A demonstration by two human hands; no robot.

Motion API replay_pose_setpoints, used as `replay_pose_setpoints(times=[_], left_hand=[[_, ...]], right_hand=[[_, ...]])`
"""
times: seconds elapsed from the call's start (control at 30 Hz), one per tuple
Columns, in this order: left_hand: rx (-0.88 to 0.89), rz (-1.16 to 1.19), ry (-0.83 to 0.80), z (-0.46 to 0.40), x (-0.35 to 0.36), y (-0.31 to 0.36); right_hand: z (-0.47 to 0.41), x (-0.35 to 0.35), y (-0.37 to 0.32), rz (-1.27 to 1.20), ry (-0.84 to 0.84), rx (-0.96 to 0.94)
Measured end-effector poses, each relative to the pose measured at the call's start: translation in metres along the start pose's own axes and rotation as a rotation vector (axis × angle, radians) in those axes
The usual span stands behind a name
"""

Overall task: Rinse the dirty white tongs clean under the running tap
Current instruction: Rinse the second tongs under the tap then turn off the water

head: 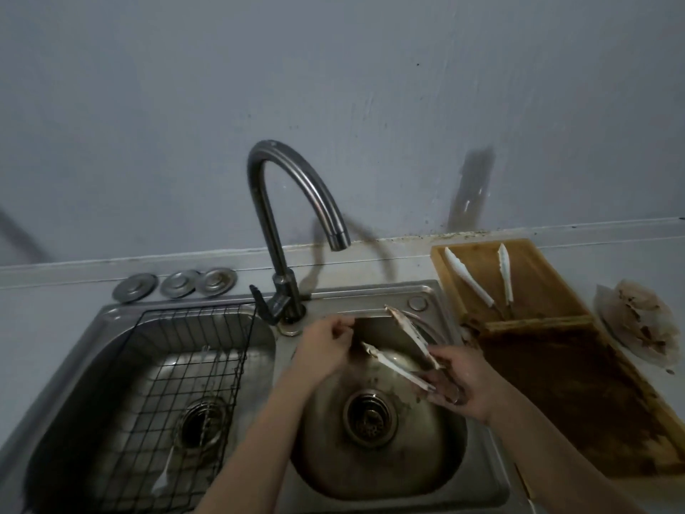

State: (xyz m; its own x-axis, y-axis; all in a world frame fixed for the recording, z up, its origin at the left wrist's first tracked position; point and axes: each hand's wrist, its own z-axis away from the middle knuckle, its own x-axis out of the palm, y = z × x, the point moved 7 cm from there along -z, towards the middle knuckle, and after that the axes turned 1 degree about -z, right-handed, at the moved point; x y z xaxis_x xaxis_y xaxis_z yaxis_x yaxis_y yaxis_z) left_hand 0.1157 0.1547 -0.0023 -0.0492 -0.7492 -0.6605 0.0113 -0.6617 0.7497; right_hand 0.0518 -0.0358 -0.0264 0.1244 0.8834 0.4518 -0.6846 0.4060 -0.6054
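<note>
Dirty white tongs [406,348] held over the right basin of the sink [426,473], arms splayed apart, brown smears along both, tips pointing up and back toward the rim. Gripped at the hinge end by the right hand [461,383], fingers curled round it. Left hand [326,345] just beside the lower arm's tip, fingers loosely curled with nothing between them, near the tap [293,217] lever. No stream visible from the spout; impossible to tell for certain in the dim light, but apparently not yet running, so rinsing likely not begun.

Drain [370,419] below, specked with debris. Left basin fitted with a black wire rack [185,365]. Three metal plugs [174,283] on the table behind. To the right, a wooden tray [556,346], stained brown, carrying two more white tongs [482,280]; beyond it a smeared plate [634,324].

Risks from here: tongs sitting right of and below the spout, so water could miss them unless shifted inward. Wet, greasy plastic held only at the hinge could slip into the basin. Sprung arms angled upward could throw spray onto the wall and tray. Grime in the serrated tips likely to survive a plain rinse without rubbing
</note>
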Motion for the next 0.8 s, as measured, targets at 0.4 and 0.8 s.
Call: replay_pose_setpoints(times=[0.4, 0.8], left_hand=[[-0.157, 0.004, 0.691, -0.003, -0.112, -0.051], [-0.188, -0.04, 0.692, -0.016, -0.118, -0.07]], right_hand=[[-0.032, 0.059, 0.003, 0.081, -0.117, 0.086], [-0.047, 0.069, -0.004, 0.133, -0.084, -0.052]])
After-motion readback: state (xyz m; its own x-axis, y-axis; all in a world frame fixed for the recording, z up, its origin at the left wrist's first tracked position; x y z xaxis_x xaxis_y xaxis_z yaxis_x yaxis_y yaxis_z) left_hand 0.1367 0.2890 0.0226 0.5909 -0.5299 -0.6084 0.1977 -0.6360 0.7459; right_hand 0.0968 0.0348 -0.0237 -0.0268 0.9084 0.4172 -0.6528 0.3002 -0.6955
